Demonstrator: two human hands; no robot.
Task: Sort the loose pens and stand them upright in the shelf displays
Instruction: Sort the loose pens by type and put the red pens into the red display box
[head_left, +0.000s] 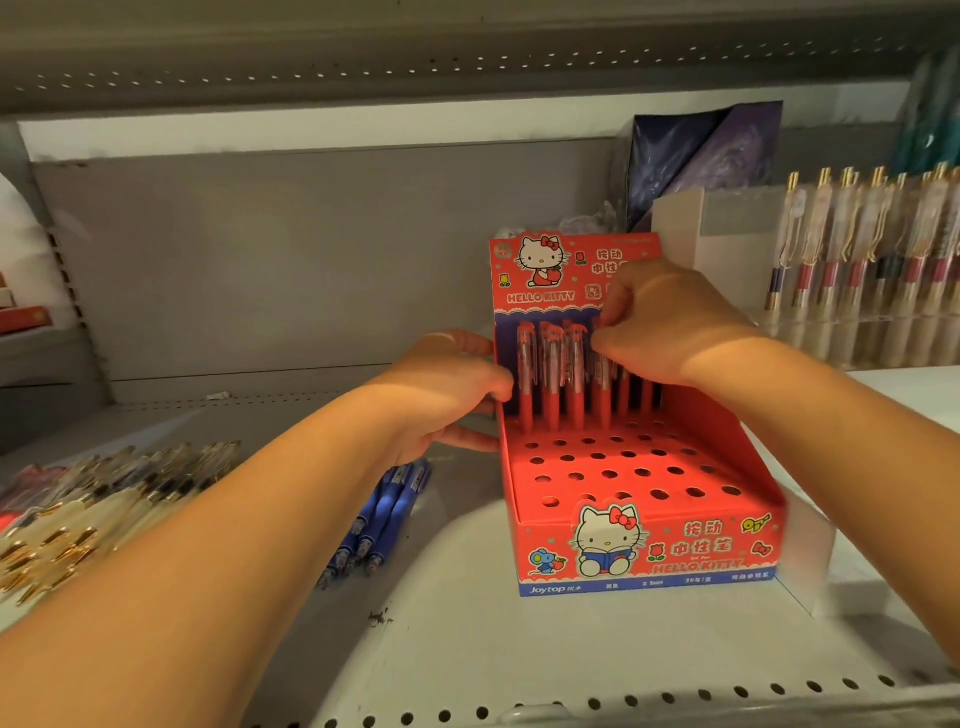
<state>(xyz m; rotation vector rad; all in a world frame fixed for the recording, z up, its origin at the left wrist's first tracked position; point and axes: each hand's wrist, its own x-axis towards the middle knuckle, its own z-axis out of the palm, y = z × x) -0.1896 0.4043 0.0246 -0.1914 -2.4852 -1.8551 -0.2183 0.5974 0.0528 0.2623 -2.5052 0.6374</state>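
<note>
A pile of clear pens (78, 525) is spread at the far left of the shelf (467, 649). The blue pens (379, 519) are laid flat, long axes running front to back, just beneath the left hand (441, 395), which is clamped on the left wall of the red box (644, 499). A red pen (604, 402) in the back row is pinched upright by the right hand (670, 322). The left hand is judged nearer the blue pens.

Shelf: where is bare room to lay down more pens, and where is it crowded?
Bare: the shelf front, between blue pens and the box to the edge; also the back left, behind the left hand. Crowded: the far left with the pen pile, and the box's back row, where the right hand pinches red pens.
</note>
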